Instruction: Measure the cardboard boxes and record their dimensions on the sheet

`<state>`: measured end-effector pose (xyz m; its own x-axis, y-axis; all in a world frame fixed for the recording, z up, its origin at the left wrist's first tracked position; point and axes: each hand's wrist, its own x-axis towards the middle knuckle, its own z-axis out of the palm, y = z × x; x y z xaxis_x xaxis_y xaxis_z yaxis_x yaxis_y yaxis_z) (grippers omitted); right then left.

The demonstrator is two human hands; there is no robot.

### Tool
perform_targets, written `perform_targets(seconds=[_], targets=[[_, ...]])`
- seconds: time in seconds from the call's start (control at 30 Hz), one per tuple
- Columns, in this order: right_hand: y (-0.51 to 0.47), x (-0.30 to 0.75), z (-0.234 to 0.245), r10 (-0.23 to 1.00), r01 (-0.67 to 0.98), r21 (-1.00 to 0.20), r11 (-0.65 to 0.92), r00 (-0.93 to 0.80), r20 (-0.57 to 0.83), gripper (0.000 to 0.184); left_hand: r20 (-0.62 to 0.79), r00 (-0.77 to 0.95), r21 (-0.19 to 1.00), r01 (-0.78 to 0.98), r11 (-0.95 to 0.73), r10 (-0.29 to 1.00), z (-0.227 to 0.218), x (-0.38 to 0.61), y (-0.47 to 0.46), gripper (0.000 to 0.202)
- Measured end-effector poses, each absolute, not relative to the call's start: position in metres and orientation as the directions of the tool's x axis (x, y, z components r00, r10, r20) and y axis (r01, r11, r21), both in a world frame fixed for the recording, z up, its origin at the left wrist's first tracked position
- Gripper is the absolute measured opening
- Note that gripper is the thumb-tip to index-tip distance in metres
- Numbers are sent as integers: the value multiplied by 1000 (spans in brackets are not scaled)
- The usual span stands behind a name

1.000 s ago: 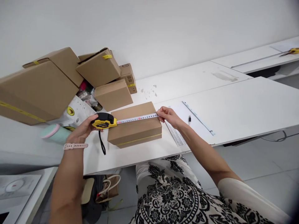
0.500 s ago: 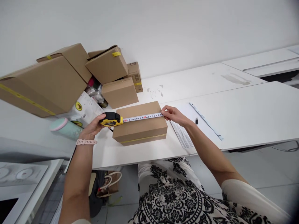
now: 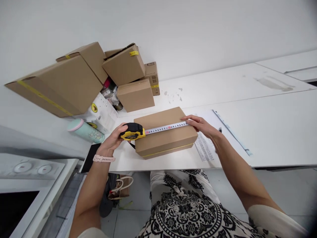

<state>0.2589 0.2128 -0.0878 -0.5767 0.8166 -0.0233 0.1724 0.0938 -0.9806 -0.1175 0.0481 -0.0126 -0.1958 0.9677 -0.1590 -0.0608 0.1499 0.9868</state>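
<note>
A flat brown cardboard box (image 3: 168,141) lies near the front edge of the white table (image 3: 272,125). My left hand (image 3: 112,141) grips a yellow and black tape measure case (image 3: 132,132) at the box's left end. Its white blade (image 3: 165,128) runs across the box top. My right hand (image 3: 201,125) pinches the blade's end at the box's right edge. A printed sheet (image 3: 204,145) lies under my right wrist.
Several cardboard boxes (image 3: 74,79) are piled at the back left against the wall, with a mint bottle (image 3: 85,130) and a white packet (image 3: 101,112) below them. A long ruler (image 3: 232,132) lies on the paper to the right. A bag (image 3: 119,191) sits under the table.
The view has swung left, so the box and hands sit further right in the frame. Both hands keep the tape stretched across the box as before.
</note>
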Motion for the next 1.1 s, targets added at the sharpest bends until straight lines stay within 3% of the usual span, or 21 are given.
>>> perform_targets(seconds=[0.23,0.43,1.1], targets=[[215,256,-91,801,187,-980,66,-596,-60,44,-165,-321,983,21,181,933,3,-158,26,38],[209,252,-87,814,193,-979,69,-578,-57,41,-202,-383,972,35,233,901,-11,-183,17,37],[208,248,-92,829,205,-977,54,-555,-71,32,-216,-358,973,3,232,908,-23,-190,17,39]])
